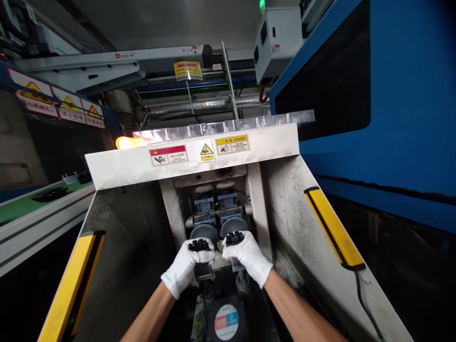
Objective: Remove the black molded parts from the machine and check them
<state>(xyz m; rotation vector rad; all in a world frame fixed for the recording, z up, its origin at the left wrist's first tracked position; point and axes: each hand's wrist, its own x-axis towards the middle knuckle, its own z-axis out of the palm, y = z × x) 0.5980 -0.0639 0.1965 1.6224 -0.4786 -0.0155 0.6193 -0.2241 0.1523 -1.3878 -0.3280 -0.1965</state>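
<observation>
Two small black parts were in hand at the mouth of the press. The left black part (198, 245) sat in front of the left round pad (204, 232), and the right black part (234, 237) sat in front of the right round pad (234, 225); whether either part touched its pad could not be determined. The left hand (185, 267), in a white glove, had its fingers (203, 256) curled closed around the left part. The right hand (248, 257), also gloved in white, had its fingers closed around the right part.

Behind the round pads stood two blue-grey blocks (216, 207), side by side between grey uprights. Above the pads ran the white hood (192, 154) of the press, bearing warning labels (232, 144). A clear plastic strip (228, 126) lay along the top of the hood. Yellow-and-black sensor bars flanked the pads, one to the left (73, 285) and one to the right (333, 225). Below the pads, a round white-and-red label (226, 322) was visible. Well to the left of the pads ran a green conveyor (32, 204) carrying dark items. A blue machine housing (402, 104) stood to the right.
</observation>
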